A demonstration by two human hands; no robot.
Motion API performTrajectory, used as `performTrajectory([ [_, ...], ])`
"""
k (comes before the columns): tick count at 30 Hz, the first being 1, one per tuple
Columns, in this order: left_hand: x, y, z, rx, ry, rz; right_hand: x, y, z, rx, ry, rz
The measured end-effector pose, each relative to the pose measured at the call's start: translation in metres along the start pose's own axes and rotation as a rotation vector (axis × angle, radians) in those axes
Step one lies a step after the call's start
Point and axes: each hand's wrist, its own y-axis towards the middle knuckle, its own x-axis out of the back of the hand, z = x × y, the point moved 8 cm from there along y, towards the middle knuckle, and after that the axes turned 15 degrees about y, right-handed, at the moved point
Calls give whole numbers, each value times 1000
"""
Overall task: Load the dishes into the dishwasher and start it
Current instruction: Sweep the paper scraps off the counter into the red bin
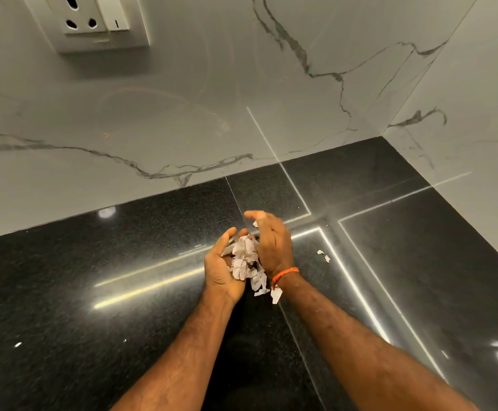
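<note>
Head view: two hands (247, 256) cup paper scraps (245, 258) (uncountable).

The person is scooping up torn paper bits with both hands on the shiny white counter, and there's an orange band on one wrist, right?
Almost. The counter is black and shiny, not white; the white marble part is the wall behind it. The head view shows this. The rest holds: both the left hand and the right hand cup the torn paper bits, and an orange band sits on the right wrist.
</note>
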Motion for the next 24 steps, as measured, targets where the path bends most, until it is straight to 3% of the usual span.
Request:
performTrajectory([
  [2,10,4,-5,-27,24,-49,10,22,-12,-12,-202,9],
  [5,18,5,-13,-70,0,-72,-1,42,-43,-78,-580,330],
  [8,27,5,-17,-84,-19,-85,-8,30,-64,-100,-695,530],
  [15,23,-7,-12,-71,-77,-60,6,-38,-48,-12,-603,549],
  [18,22,-14,-3,-56,-73,-50,47,-41,-22,89,-498,325],
  [21,23,-20,0,-56,-83,-30,107,-34,-25,54,-663,50],
  [24,27,-26,2,-44,-80,-25,116,-44,-58,-113,-860,134],
])
